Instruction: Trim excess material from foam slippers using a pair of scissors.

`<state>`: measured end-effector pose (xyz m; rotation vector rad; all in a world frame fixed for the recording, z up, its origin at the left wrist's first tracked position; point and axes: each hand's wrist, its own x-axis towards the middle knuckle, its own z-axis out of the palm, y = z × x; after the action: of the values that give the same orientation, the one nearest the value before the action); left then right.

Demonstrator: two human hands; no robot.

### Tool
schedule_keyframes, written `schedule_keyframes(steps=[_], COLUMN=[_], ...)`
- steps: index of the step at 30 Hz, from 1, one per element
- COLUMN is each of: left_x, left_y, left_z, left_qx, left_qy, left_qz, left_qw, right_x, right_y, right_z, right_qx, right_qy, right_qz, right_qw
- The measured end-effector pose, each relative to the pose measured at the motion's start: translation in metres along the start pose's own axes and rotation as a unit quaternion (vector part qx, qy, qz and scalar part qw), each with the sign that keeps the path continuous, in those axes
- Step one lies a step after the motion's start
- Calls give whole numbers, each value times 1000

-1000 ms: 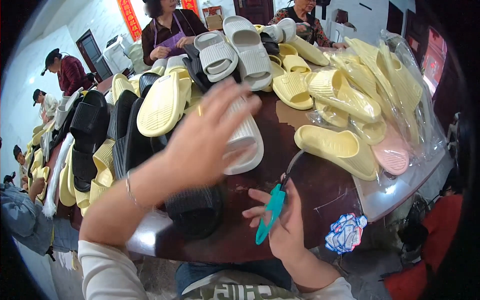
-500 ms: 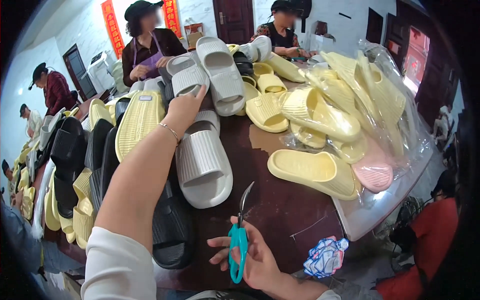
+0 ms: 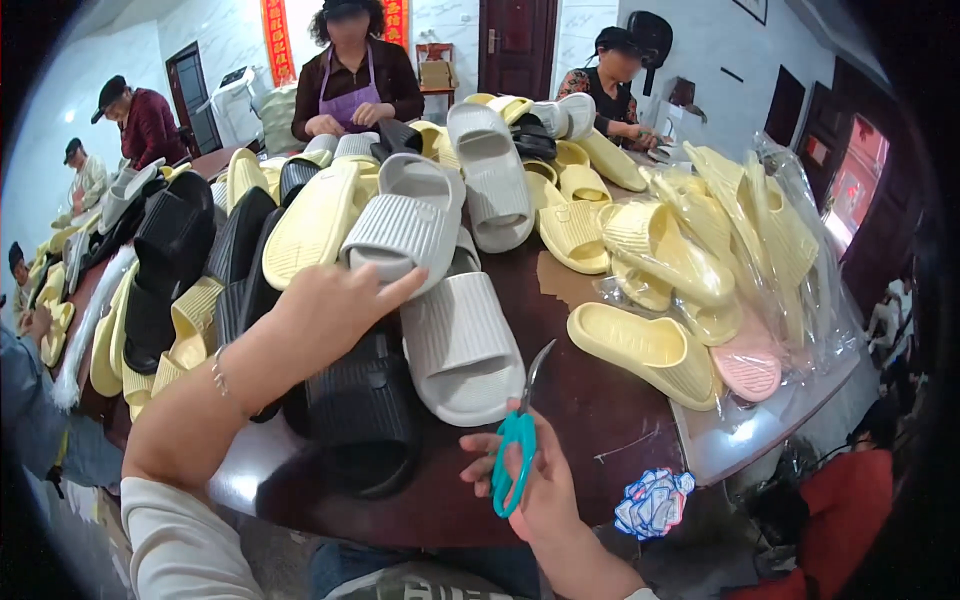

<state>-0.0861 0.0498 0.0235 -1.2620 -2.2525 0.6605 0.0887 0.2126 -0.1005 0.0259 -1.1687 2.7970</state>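
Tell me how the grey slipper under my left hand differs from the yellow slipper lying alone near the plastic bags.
The grey slipper is pale grey with ribbed grooves on its strap; the yellow slipper is pale yellow. The grey one is propped on the heap of other slippers with the left hand touching it; the yellow one lies flat on the brown table, untouched. Both are thick-soled open-toe slides.

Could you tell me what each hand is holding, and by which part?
Right hand holds teal scissors by the handle loops. Left hand rests on a grey slipper, not gripping.

Matt ribbed, seemingly foam grey slipper (image 3: 462,345)
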Motion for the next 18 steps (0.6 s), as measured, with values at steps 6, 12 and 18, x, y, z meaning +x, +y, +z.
schedule_keyframes(steps=[6, 12, 18], left_x=[-97, -171, -232], left_y=[14, 30, 47], left_z=[-25, -9, 19], left_qx=[-67, -117, -203], left_qy=[127, 313, 408], left_qz=[-39, -99, -88], left_qw=[989, 937, 886], right_x=[4, 6, -4], right_y=[3, 3, -1], right_z=[0, -1, -1], right_qx=[-44, -61, -88], right_qy=[59, 117, 120], right_qz=[-50, -56, -120], right_qw=[996, 990, 982])
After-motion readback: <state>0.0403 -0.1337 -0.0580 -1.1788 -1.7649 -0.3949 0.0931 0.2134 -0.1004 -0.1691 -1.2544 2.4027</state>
